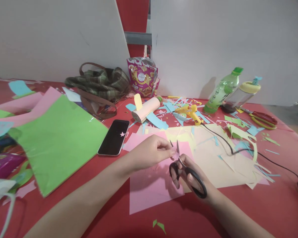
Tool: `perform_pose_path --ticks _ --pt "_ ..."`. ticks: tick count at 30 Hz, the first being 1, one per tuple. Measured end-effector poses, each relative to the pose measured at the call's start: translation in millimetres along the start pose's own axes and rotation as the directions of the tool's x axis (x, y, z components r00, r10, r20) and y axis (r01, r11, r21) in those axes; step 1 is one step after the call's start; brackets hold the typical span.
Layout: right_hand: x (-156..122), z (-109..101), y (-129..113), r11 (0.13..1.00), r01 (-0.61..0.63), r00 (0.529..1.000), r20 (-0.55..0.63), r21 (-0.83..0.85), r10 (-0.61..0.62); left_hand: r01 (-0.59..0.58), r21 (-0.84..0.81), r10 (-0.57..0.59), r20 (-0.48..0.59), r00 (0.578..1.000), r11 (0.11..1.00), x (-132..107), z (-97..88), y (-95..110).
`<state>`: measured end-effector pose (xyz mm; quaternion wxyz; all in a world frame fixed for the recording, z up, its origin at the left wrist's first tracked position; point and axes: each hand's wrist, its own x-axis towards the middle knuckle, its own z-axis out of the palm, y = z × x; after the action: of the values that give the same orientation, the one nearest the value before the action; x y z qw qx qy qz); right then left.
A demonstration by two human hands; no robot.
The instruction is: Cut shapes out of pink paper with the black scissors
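Observation:
My right hand [188,177] grips black-handled scissors [186,172], fingers through the loops, with the blades open and pointing up and away. My left hand [152,150] is closed in a pinch on a tiny pink paper piece [173,151] held right at the blades. Both hands hover over a pink paper sheet [151,188] lying on the red table [114,211]. Cream and yellow sheets [213,155] with cut-outs lie just behind it.
A black phone [114,137] lies left of my hands, beside a large green sheet [57,142]. Farther back are a plaid bag [99,84], a snack pouch [142,76], a paper roll [146,109], a yellow glue gun [192,114] with its black cord, a green bottle [222,91], a clear jar [240,94] and red-yellow scissors [262,119]. Paper scraps litter the table.

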<state>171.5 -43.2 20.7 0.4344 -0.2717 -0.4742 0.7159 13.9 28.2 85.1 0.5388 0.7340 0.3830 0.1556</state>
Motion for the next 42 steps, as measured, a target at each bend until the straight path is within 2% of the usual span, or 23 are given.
perform_pose_path --ticks 14,20,25,42 --pt "0.6 3.7 -3.7 1.000 0.016 1.000 -0.025 0.005 -0.016 -0.002 -0.079 0.000 -0.027 1.000 0.997 1.8 8.7 -4.2" --pt "0.4 3.7 0.6 0.999 0.053 0.997 -0.062 0.011 -0.053 -0.022 -0.213 0.005 -0.079 0.997 0.977 1.3 15.3 -1.7" --pt "1.0 2.4 3.9 0.995 0.104 0.989 -0.100 -0.009 -0.105 -0.011 -0.319 -0.008 -0.057 0.998 0.948 -0.1 19.5 -1.0" --pt "-1.6 4.0 6.7 0.989 0.110 0.978 -0.168 -0.095 -0.125 -0.015 -0.302 -0.028 -0.137 0.990 0.953 -0.5 28.7 -5.9"
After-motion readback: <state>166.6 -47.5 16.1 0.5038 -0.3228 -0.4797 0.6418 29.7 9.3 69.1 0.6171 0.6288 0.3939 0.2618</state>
